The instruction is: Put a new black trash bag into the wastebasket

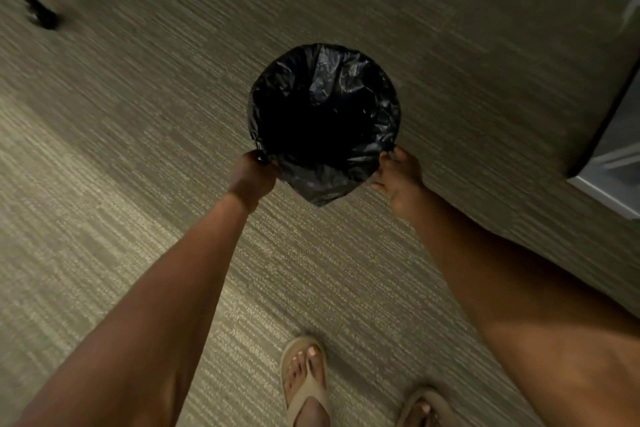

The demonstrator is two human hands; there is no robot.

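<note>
Hands are pinching the black trash bag (323, 94) at the wastebasket rim on the carpet (104, 149): left hand (251, 177) and right hand (398, 177) closed on its overhang. Both should be pulling down evenly, keeping the liner snug.

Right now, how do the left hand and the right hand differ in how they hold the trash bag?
The left hand is curled into a closed grip on the black trash bag at its left edge, knuckles up; the right hand pinches the right edge with its fingers looser and more spread. The left hand sits slightly farther from the rim's nearest point than the right. Both hold the bag's turned-over edge at the same height.
</note>
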